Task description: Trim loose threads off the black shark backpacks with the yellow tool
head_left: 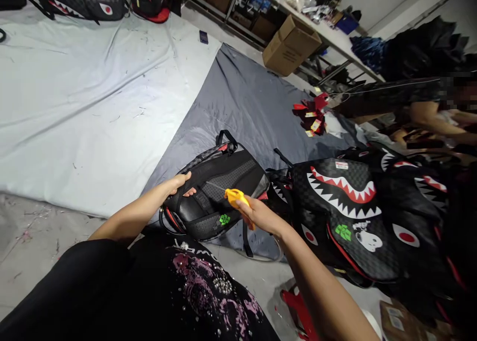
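Observation:
A black backpack lies back-side up on a grey sheet in front of me. My left hand grips its left edge, fingers curled over the rim. My right hand is closed round a yellow tool with a thin metal tip pointing at the mesh back panel. A small green tag hangs on the backpack just below the tool.
A pile of black shark-mouth backpacks lies at my right. Another person's arm reaches in at the far right. Red tags, a cardboard box and shelving stand beyond. A white sheet covers the floor at left.

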